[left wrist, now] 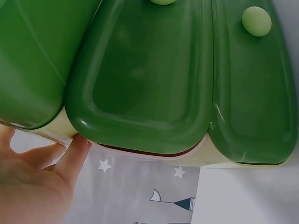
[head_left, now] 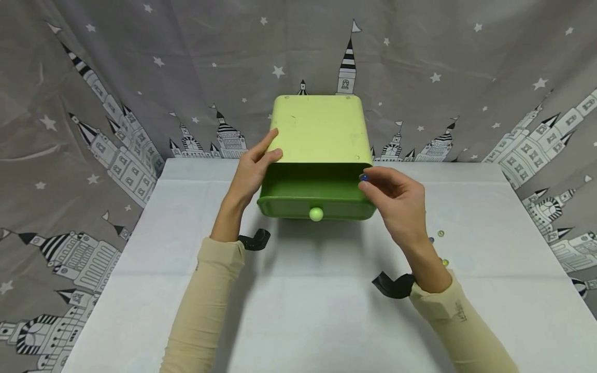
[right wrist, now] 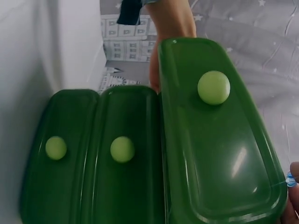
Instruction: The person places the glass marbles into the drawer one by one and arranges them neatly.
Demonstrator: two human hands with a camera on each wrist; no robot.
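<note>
A small drawer cabinet with a pale yellow-green top point(head_left: 322, 129) has its upper green drawer point(head_left: 289, 208) pulled out, round knob facing me. My left hand point(head_left: 252, 173) rests against the cabinet's upper left side, thumb and forefinger laid along the edge. Over the right end of the open drawer, my right hand point(head_left: 398, 199) pinches a small blue marble point(head_left: 364, 177) between thumb and fingertips. The marble shows as blue and white in the right wrist view point(right wrist: 290, 179). Two lower drawers, the middle one point(right wrist: 122, 186) and the bottom one point(right wrist: 56, 191), are pushed in.
On the white table point(head_left: 317, 311), several small marbles lie right of the cabinet beside my right forearm, among them a yellow-green marble point(head_left: 441, 233) and a blue one point(head_left: 431, 240). A grey curtain point(head_left: 210, 62) printed with castles and stars hangs behind. Black straps point(head_left: 394, 286) stick out from the wrists.
</note>
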